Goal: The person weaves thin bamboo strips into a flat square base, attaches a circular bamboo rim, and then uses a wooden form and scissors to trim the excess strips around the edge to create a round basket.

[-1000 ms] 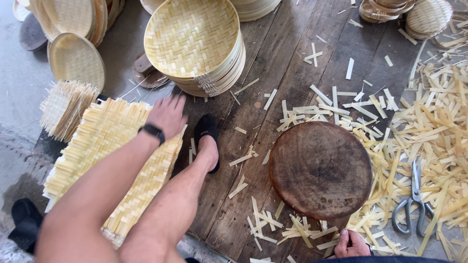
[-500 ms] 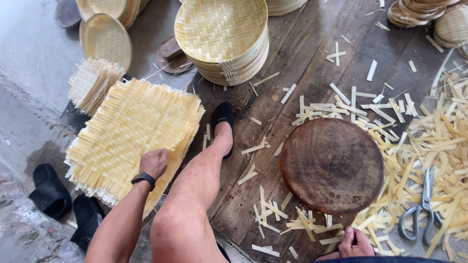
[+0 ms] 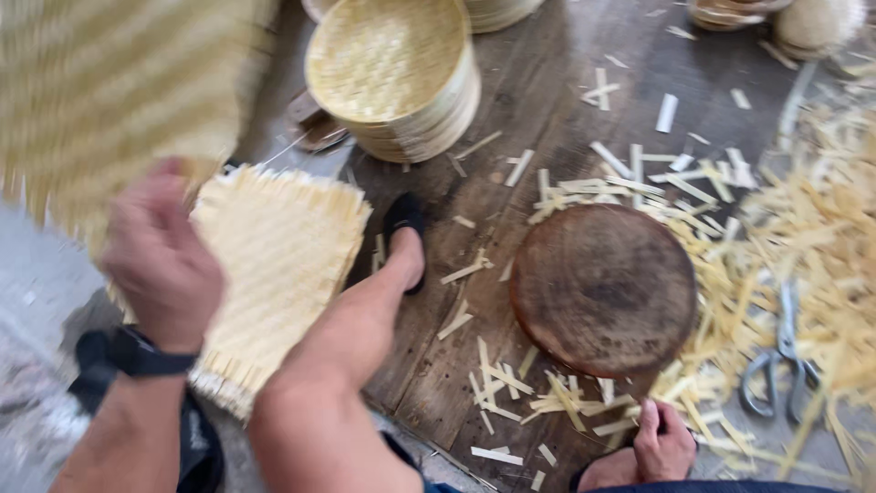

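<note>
lifting a woven bamboo mat [image 3: 109,91] off the floor, the left hand [image 3: 164,256] has its fingers curled around the mat's lower edge, gripping it; the mat is raised and blurred, filling the upper left of the view, its frayed strip ends hanging near the wrist, which wears a black band [image 3: 137,351]. just under the hand lies a stack of square woven mats [image 3: 274,265] on the ground, fringe sticking out all round. the right hand [image 3: 662,443] sits low at the bottom edge, fingers bent and resting beside the person's foot, touching nothing but loose bamboo strips [image 3: 547,393]; whether it pinches a strip i cannot tell. the person's bare leg stretches across the middle, ending in a black shoe [image 3: 406,224] on the dark wooden boards [image 3: 547,100]. a round wooden chopping block [image 3: 604,288] sits just right of the leg, ringed by cut bamboo offcuts [image 3: 821,237]. metal scissors [image 3: 776,365] lie among the offcuts, right of the block. a pile of round woven bamboo trays [image 3: 392,73] stands at the top, beyond the shoe
</note>
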